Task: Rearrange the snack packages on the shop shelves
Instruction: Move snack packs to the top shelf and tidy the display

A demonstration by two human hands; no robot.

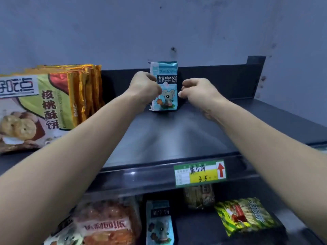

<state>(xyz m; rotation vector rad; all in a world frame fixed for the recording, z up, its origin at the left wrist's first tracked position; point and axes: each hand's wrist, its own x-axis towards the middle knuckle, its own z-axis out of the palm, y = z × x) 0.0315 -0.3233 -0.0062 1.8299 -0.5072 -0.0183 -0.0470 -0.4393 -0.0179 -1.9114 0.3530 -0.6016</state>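
The dark top shelf [177, 135] is mostly bare metal, with a row of big walnut biscuit bags [53, 101] standing at its left end and one small blue packet [165, 85] upright at the back, against the rear lip. Both arms reach across the shelf to that packet: the left hand [144, 87] has its fingers curled against the packet's left edge and seems to grip it, while the right hand [198, 90] sits just beside the right edge with fingers curled loosely and nothing plainly held. Below, the lower shelf [203, 230] holds an orange bag [106, 225], a green bag [246, 216], a dim yellowish pack [200, 195] behind, and another blue packet [160, 225] of the same kind. A green and yellow price tag [200, 173] hangs on the top shelf's front edge. By my reading the job is barely begun: one blue packet is placed, at least one more waits below
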